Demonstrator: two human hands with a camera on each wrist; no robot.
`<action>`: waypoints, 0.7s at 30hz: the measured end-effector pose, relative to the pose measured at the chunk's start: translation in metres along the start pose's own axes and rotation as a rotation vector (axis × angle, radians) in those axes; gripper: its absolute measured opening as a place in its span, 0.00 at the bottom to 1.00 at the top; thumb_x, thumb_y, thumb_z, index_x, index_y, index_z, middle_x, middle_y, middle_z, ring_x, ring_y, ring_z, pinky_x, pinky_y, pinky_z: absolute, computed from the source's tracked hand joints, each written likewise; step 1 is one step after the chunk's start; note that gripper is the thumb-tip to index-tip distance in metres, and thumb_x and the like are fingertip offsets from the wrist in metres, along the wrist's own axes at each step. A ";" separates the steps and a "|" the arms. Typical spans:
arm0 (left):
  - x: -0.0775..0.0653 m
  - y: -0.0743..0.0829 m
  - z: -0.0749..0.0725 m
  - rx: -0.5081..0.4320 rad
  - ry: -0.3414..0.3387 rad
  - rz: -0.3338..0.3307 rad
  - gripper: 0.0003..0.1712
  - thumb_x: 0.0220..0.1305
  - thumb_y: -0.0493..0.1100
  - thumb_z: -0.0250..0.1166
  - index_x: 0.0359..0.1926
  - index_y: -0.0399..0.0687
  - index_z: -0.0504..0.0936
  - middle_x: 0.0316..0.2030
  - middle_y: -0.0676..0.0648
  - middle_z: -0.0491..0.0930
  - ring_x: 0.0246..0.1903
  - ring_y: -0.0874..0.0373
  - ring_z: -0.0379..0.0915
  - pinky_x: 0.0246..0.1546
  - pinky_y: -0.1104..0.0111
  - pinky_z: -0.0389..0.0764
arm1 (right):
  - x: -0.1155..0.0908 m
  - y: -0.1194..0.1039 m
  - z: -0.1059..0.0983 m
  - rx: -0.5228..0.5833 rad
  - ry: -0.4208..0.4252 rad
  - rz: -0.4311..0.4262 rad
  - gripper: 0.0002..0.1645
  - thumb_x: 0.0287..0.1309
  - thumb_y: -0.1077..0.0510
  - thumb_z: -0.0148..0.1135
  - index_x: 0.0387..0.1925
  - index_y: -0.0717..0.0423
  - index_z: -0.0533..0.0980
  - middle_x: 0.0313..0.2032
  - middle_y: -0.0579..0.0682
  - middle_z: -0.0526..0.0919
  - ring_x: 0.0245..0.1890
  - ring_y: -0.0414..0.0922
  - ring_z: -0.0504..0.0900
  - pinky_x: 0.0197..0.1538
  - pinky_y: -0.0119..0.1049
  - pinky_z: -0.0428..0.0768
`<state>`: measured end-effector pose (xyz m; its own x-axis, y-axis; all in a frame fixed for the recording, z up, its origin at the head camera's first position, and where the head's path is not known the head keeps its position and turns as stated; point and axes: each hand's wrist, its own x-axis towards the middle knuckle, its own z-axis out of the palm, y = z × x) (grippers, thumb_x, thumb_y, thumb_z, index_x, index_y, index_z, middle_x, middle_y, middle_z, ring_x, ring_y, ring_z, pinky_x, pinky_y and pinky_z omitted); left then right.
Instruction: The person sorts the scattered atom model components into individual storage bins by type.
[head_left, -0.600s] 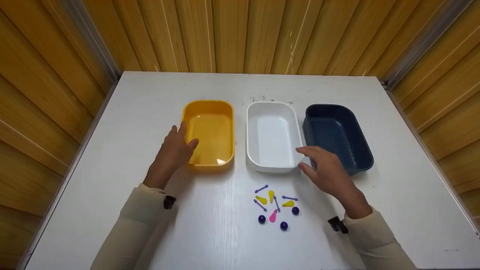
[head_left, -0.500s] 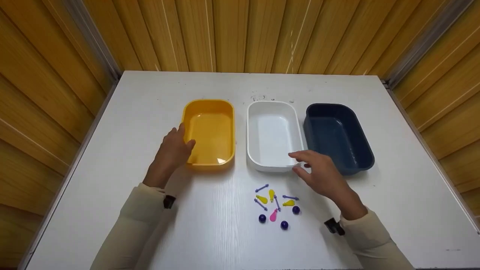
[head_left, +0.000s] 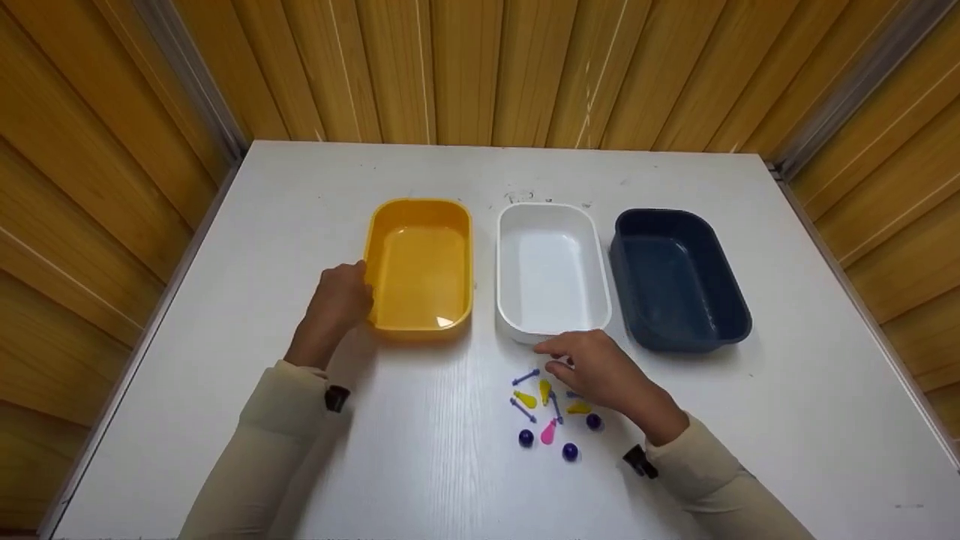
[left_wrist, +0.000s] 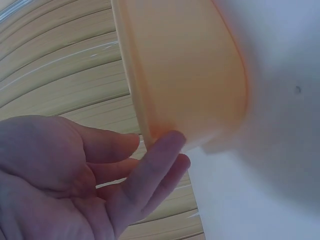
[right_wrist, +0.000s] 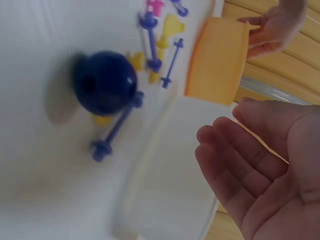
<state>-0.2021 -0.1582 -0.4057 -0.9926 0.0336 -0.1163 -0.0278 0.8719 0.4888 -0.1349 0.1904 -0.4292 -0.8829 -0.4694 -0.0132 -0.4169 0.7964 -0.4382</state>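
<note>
At the left side of the yellow bin (head_left: 420,277), my left hand (head_left: 339,300) pinches the rim. The left wrist view has the thumb (left_wrist: 112,145) at the rim's edge and fingertips (left_wrist: 172,142) against the outer wall. My right hand (head_left: 600,371) hovers over the small toy pieces with relaxed, slightly bent fingers and nothing between them. Beneath and beside it lie several purple rods (head_left: 523,410) with knobbed ends, yellow drop-shaped pieces (head_left: 526,399) and a pink one (head_left: 548,432). Dark blue balls (head_left: 570,451) lie nearest me; one ball (right_wrist: 106,82) shows a hole.
A white bin (head_left: 551,285) stands in the middle of the white table (head_left: 420,450), just behind the pieces. To its right is a navy bin (head_left: 675,285), set slightly askew. Wood-patterned panels (head_left: 465,75) enclose the back and sides.
My right hand has moved left and toward me, from beside the white bin to over the small pieces. My left fingers have closed at the yellow bin's rim.
</note>
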 end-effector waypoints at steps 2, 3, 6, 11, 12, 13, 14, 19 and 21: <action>0.000 -0.002 0.001 0.000 0.009 0.036 0.04 0.63 0.35 0.57 0.33 0.39 0.77 0.23 0.45 0.75 0.23 0.54 0.68 0.25 0.68 0.69 | 0.003 -0.001 0.006 -0.020 -0.020 -0.006 0.18 0.53 0.61 0.68 0.48 0.51 0.83 0.44 0.46 0.87 0.44 0.42 0.84 0.47 0.39 0.83; 0.000 -0.002 0.001 -0.005 0.011 0.046 0.04 0.62 0.35 0.58 0.31 0.39 0.77 0.21 0.46 0.74 0.21 0.54 0.67 0.24 0.69 0.68 | 0.004 -0.002 0.009 -0.032 -0.030 -0.005 0.18 0.53 0.61 0.68 0.47 0.50 0.83 0.44 0.45 0.87 0.44 0.41 0.84 0.48 0.39 0.82; 0.000 -0.004 0.001 -0.022 0.009 0.054 0.05 0.61 0.34 0.59 0.29 0.39 0.78 0.20 0.46 0.74 0.20 0.55 0.66 0.22 0.69 0.68 | 0.007 -0.003 0.016 -0.097 -0.040 -0.063 0.14 0.52 0.62 0.68 0.43 0.51 0.84 0.40 0.45 0.88 0.40 0.40 0.83 0.47 0.38 0.82; -0.001 -0.006 0.000 -0.077 0.001 -0.010 0.04 0.61 0.31 0.58 0.32 0.39 0.79 0.24 0.44 0.78 0.22 0.55 0.70 0.22 0.71 0.72 | 0.011 -0.003 0.026 -0.180 -0.019 -0.176 0.09 0.51 0.63 0.68 0.36 0.50 0.86 0.32 0.44 0.87 0.31 0.39 0.79 0.38 0.34 0.81; -0.001 -0.006 0.001 -0.076 0.005 -0.010 0.04 0.62 0.31 0.58 0.32 0.38 0.79 0.24 0.43 0.78 0.22 0.55 0.71 0.22 0.71 0.72 | 0.011 -0.003 0.028 -0.186 -0.018 -0.183 0.10 0.51 0.63 0.68 0.36 0.49 0.86 0.32 0.44 0.87 0.31 0.39 0.79 0.38 0.33 0.81; -0.001 -0.006 0.001 -0.083 0.007 -0.014 0.05 0.62 0.31 0.57 0.32 0.38 0.79 0.24 0.43 0.78 0.22 0.55 0.71 0.22 0.71 0.73 | 0.011 -0.003 0.029 -0.193 -0.020 -0.188 0.10 0.50 0.63 0.69 0.36 0.49 0.86 0.32 0.44 0.87 0.31 0.38 0.80 0.38 0.33 0.81; -0.001 -0.006 0.001 -0.092 0.005 -0.021 0.05 0.62 0.31 0.57 0.33 0.39 0.79 0.25 0.43 0.78 0.22 0.55 0.71 0.22 0.71 0.73 | 0.011 -0.003 0.030 -0.197 -0.024 -0.190 0.10 0.50 0.63 0.69 0.36 0.48 0.86 0.31 0.43 0.87 0.31 0.38 0.79 0.38 0.32 0.81; 0.001 -0.004 0.001 -0.122 -0.005 -0.051 0.05 0.62 0.34 0.58 0.31 0.40 0.79 0.23 0.45 0.78 0.20 0.56 0.71 0.20 0.72 0.72 | 0.014 -0.003 0.033 -0.219 -0.054 -0.176 0.10 0.51 0.61 0.69 0.37 0.47 0.86 0.30 0.43 0.86 0.29 0.38 0.76 0.34 0.29 0.78; 0.001 -0.004 0.000 -0.121 -0.008 -0.050 0.05 0.62 0.34 0.58 0.31 0.40 0.79 0.23 0.45 0.78 0.20 0.56 0.71 0.20 0.72 0.72 | 0.015 -0.003 0.033 -0.222 -0.063 -0.173 0.10 0.51 0.61 0.69 0.38 0.47 0.86 0.30 0.43 0.86 0.29 0.38 0.76 0.34 0.28 0.77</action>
<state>-0.2028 -0.1616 -0.4075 -0.9887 -0.0037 -0.1497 -0.0913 0.8072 0.5831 -0.1401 0.1680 -0.4577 -0.7826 -0.6224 -0.0141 -0.6031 0.7635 -0.2311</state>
